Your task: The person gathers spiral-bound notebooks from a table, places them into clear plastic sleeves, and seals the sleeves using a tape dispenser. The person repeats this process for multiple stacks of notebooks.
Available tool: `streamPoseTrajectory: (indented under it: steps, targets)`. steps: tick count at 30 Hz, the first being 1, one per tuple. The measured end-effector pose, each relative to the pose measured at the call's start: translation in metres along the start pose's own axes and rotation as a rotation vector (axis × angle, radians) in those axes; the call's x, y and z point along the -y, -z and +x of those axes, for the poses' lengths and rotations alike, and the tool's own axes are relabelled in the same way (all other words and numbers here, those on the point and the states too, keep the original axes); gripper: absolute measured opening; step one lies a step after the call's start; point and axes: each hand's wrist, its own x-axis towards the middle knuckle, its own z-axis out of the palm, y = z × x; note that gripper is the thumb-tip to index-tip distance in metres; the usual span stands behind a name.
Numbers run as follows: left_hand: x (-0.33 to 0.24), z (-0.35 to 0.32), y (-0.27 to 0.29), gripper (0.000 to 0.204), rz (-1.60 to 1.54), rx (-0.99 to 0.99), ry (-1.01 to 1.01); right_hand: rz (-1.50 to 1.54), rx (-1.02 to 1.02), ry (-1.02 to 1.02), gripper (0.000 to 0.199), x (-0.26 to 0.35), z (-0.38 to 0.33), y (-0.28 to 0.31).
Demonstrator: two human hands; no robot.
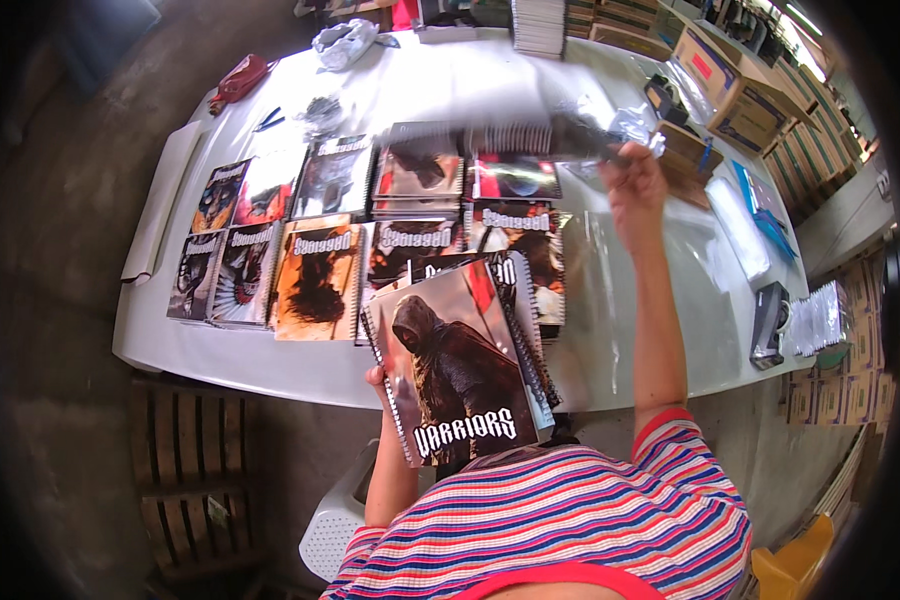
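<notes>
My left hand [375, 378] grips the left edge of a small fanned stack of spiral notebooks [455, 375] in front of my chest. The top cover shows a dark hooded figure, and its spiral binding runs along the left side. My right hand [632, 180] is raised over the table's far right, its fingers closed on a flat, dark-edged thing [570, 138] smeared by motion; I cannot tell what it is. Between and beyond my hands, rows of notebook piles lie on the table, among them an orange-covered notebook [316, 285] and a grey one [332, 178].
The white table [610, 370] carries a red pouch [240, 80], a crumpled plastic bag [345, 43] and a tall paper stack [538, 25]. Cardboard boxes [750, 100] stand at the far right. A black device [770, 325] sits by the right edge. A white stool [340, 520] is below.
</notes>
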Motion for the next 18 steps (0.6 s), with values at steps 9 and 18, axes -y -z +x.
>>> streamPoseTrajectory:
  steps: [9,18]
  targets:
    - [0.137,-0.012,-0.092,0.069,0.055,0.130,0.161,-1.061,0.835,0.325,0.059,0.103,-0.128,0.110]
    - [0.255,0.025,-0.185,0.064,0.215,0.237,0.234,-0.799,0.726,0.492,0.045,0.182,-0.133,0.225]
